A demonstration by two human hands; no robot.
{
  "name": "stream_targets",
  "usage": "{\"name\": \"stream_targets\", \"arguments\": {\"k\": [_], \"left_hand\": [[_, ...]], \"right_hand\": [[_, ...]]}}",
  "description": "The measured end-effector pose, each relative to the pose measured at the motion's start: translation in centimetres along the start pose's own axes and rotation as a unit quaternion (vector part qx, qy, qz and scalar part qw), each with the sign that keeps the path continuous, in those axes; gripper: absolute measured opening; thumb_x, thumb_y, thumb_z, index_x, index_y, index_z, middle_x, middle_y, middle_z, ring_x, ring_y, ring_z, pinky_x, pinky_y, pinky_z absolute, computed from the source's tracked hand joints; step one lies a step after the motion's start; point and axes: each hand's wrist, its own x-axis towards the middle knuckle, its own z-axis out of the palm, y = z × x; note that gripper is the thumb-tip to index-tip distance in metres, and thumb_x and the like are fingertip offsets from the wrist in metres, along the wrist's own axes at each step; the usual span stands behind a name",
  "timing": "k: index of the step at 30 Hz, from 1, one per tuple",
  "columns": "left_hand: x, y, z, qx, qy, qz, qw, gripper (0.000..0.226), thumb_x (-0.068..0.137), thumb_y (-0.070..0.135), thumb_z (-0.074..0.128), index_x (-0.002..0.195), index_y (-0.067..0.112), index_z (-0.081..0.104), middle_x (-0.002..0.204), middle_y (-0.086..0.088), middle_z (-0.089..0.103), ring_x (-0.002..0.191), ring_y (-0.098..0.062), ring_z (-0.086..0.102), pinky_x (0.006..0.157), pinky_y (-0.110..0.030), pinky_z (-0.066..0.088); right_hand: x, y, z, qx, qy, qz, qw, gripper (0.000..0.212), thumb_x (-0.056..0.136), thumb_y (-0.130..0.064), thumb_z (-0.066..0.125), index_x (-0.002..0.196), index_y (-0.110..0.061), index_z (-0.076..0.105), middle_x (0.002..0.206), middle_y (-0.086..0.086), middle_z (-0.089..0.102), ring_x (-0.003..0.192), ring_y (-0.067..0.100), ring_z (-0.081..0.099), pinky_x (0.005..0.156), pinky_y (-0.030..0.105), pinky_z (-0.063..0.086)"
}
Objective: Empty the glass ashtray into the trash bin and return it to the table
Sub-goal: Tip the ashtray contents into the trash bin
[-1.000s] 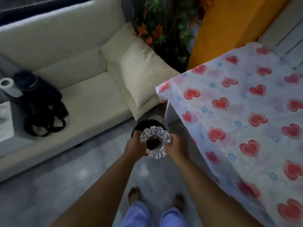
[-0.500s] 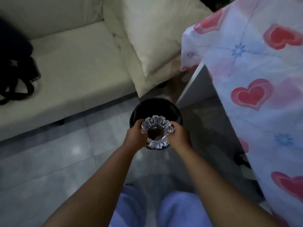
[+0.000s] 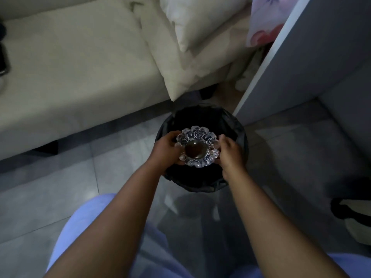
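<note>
A clear cut-glass ashtray [image 3: 196,147] with a scalloped rim and a dark centre is held level right over the mouth of a round black trash bin [image 3: 201,117] lined with a black bag. My left hand [image 3: 165,149] grips the ashtray's left rim and my right hand [image 3: 230,155] grips its right rim. The bin stands on the grey tiled floor beside the table's white side panel [image 3: 301,63]. A corner of the heart-print tablecloth [image 3: 263,31] hangs at the top right.
A cream sofa [image 3: 76,67] with cushions [image 3: 196,37] runs along the top, close behind the bin. My knees in light blue trousers [image 3: 84,223] are at the bottom. A dark-edged object [image 3: 353,215] lies on the floor at the right.
The view has dropped closer to the bin. Both hands have carried the ashtray from the bin's near rim to over its opening. The tabletop has left the frame.
</note>
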Motion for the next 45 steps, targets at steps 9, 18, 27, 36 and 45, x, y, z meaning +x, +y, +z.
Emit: {"name": "stream_targets", "arguments": {"k": [9,18,27,36,45], "left_hand": [[-0.9,0.9,0.3,-0.008,-0.021,0.026,0.999,0.055,0.085,0.006,0.064,0.136,0.022,0.05,0.116,-0.015,0.067,0.096,-0.032,0.071,0.081,-0.054,0.061],[-0.3,0.6,-0.8,0.252,0.109,0.169,0.947,0.043,0.093,0.03,0.058,0.135,0.023,0.056,0.124,-0.006,0.069,0.116,-0.022,0.062,0.094,-0.027,0.044],[2.1,-5.0,-0.9,0.327,0.165,0.192,0.91,0.06,0.101,0.036,0.036,0.154,0.016,0.016,0.165,-0.007,0.013,0.151,-0.027,0.015,0.121,-0.041,0.019],[1.6,-5.3,-0.6,0.301,0.161,0.198,0.919,0.061,0.102,0.037,0.033,0.154,0.015,0.012,0.166,-0.006,0.007,0.152,-0.024,0.008,0.123,-0.041,0.016],[1.4,-5.4,-0.6,0.307,0.153,0.202,0.917,0.06,0.102,0.038,0.031,0.154,0.015,0.011,0.166,-0.005,0.005,0.153,-0.024,0.004,0.123,-0.04,0.014]], "right_hand": [[-1.5,-0.4,0.0,0.335,-0.254,0.219,0.88,0.078,0.078,-0.077,0.044,0.123,-0.018,0.064,0.122,0.018,0.068,0.115,0.043,0.061,0.098,0.064,0.044],[-1.1,-1.3,0.3,0.306,-0.295,0.201,0.882,0.063,0.077,-0.068,0.05,0.115,-0.021,0.069,0.124,0.017,0.068,0.116,0.048,0.058,0.093,0.066,0.044],[0.7,-1.1,4.0,-0.358,-0.106,-0.208,0.904,0.093,0.059,-0.05,0.079,0.141,-0.02,0.045,0.143,0.009,0.045,0.128,0.027,0.046,0.107,0.038,0.041],[0.2,0.8,5.1,-0.59,-0.175,-0.429,0.661,0.088,0.065,-0.058,0.062,0.141,-0.025,0.035,0.15,0.011,0.033,0.137,0.038,0.028,0.103,0.053,0.038],[0.2,1.6,4.5,-0.556,-0.163,-0.4,0.709,0.092,0.063,-0.056,0.066,0.144,-0.025,0.035,0.152,0.011,0.03,0.139,0.036,0.025,0.106,0.054,0.038]]}}
